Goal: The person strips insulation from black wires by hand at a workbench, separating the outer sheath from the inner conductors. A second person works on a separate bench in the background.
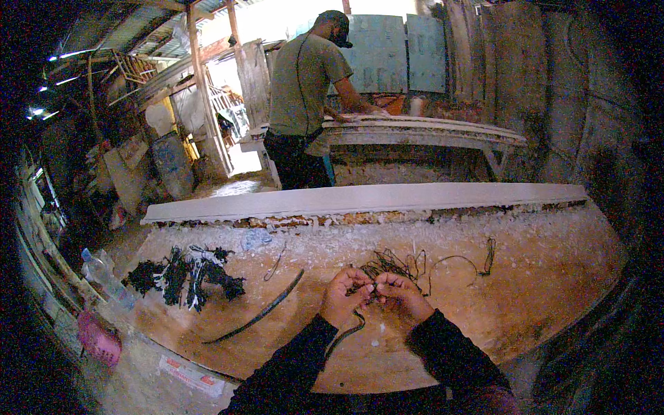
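Note:
My left hand and my right hand meet over the stained wooden workbench, fingertips pinched together on a thin dark wire strand that trails down between my wrists. Just beyond my fingers lies a tangle of thin black wires, with one loop reaching off to the right. Both forearms wear black sleeves.
A long curved dark strip and a heap of black and white scraps lie to the left. A long pale plaster slab crosses the bench's far side. A person in a grey shirt works at another table behind. A plastic bottle stands at the left edge.

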`<state>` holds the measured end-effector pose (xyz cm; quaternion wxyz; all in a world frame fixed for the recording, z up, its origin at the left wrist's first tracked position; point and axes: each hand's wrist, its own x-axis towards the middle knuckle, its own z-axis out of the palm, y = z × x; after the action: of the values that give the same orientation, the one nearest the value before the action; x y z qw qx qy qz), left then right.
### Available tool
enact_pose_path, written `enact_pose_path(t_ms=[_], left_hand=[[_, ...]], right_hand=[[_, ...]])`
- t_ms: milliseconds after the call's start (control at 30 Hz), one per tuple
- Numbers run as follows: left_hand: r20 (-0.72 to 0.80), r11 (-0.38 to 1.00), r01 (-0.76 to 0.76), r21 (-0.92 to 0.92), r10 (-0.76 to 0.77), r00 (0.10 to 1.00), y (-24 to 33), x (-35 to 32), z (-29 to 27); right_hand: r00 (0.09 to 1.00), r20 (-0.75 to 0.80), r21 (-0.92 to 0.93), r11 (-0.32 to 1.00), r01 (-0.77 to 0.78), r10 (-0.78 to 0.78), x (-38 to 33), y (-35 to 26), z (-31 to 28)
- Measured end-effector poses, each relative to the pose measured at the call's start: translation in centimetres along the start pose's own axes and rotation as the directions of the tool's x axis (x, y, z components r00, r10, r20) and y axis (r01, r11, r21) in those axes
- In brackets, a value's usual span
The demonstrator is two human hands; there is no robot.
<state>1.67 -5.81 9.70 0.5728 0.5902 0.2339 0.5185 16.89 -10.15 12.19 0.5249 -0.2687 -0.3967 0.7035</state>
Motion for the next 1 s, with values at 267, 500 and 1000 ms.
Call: enact_pose_path(t_ms=[267,500,1000], left_hand=[[-0.047,0.986,-0.022,0.166,0.031,0.998,0.2,-0.5,0.0],[-0.009,0.994,0.001,0.112,0.000,1.000,-0.3,-0.5,-0.1],[0.167,0.994,0.103,0.041,-0.108,0.980,-0.2,0.4,-0.9]], right_hand=[[0.997,-0.077,0.050,0.999,0.015,-0.011,0.6,1.0,-0.4],[0.991,-0.065,-0.081,0.991,0.111,-0.116,0.6,0.9,-0.5],[0.970,0.027,-0.306,0.921,0.239,-0.242,0.7,0.8,-0.6]])
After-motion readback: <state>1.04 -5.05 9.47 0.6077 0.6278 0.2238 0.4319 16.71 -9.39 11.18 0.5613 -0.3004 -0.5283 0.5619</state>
